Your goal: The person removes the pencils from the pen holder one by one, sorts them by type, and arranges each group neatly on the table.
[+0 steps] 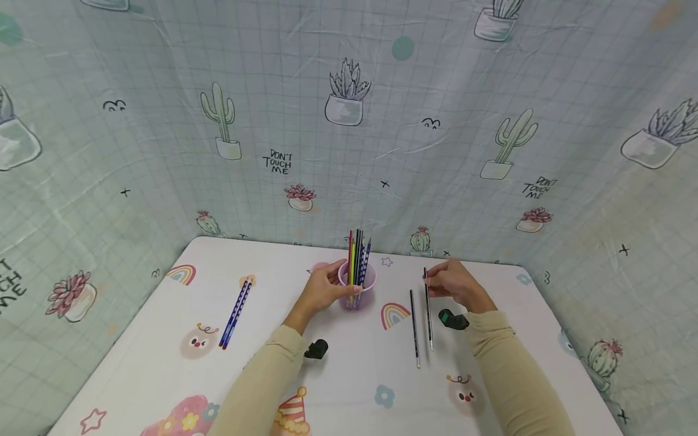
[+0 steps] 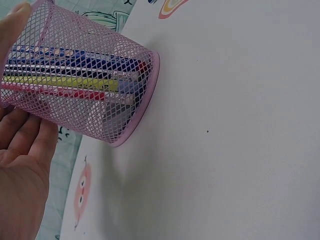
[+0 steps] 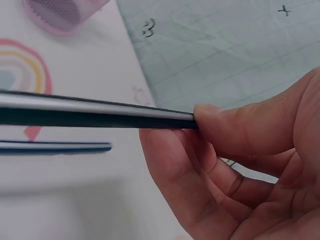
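The right hand (image 1: 456, 286), right of centre in the frame, has its grip closed to a pinch, thumb and fingers meeting on the upper end of a thin black-and-silver striped pencil (image 1: 428, 318), which slants down toward the bottom of the frame; the pinched end is raised. Just left of it, a second black-and-silver striped pencil (image 1: 415, 330) lies on the white worktop (image 1: 349, 387) printed with rainbows, flowers and faces. Near the centre, the left hand (image 1: 323, 290) curls its grip round a pink metal-mesh cup (image 2: 85, 75), thumb in front and fingers at the left side. A bundle of pencils (image 1: 357, 251), red, yellow-green, dark striped and blue patterned, stands in the cup. Well apart, left of centre, two blue pencils with pale spots and red ends (image 1: 236, 312) lie side by side. Behind, a pale green cactus-print cloth (image 1: 382, 163) fills the upper frame.
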`<state>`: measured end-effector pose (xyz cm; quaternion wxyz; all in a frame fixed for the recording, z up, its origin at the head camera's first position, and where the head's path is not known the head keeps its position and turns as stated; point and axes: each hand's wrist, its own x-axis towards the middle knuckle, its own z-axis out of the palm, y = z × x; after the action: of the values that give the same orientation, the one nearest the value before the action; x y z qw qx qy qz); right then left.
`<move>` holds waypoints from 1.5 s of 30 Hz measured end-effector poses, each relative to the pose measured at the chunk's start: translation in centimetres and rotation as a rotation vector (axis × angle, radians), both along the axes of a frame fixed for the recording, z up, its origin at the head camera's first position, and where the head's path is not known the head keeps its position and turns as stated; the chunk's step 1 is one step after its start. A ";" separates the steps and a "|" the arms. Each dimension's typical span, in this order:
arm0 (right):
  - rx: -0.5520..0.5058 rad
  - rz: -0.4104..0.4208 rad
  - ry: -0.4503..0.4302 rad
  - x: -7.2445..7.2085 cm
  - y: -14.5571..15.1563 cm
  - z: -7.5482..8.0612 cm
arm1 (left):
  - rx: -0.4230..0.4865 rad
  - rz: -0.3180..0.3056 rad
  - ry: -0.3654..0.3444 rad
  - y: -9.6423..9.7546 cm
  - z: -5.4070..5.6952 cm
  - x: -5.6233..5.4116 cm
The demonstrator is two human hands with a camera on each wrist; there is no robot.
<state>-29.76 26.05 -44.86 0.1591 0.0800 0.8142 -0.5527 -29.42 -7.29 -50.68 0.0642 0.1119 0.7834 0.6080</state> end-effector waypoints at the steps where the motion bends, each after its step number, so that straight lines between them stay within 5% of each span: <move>1: 0.002 -0.003 -0.006 0.0 0.0 -0.3 | 0.000 0.001 -0.001 0.0 0.0 0.0; 13: 0.092 -0.033 -0.030 0.0 -0.1 -3.4 | 0.024 -0.014 0.014 0.1 0.0 0.1; 31: 0.105 -0.037 -0.082 0.0 -0.6 -5.0 | 0.028 -0.004 0.012 0.1 -0.1 0.0; 45: 0.216 -0.012 -0.083 -0.5 -1.2 -5.6 | 0.028 -0.001 0.008 0.0 -0.1 0.0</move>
<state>-30.28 24.87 -50.45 0.1800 0.1243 0.8611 -0.4590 -29.46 -7.24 -50.78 0.0597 0.1154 0.7750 0.6184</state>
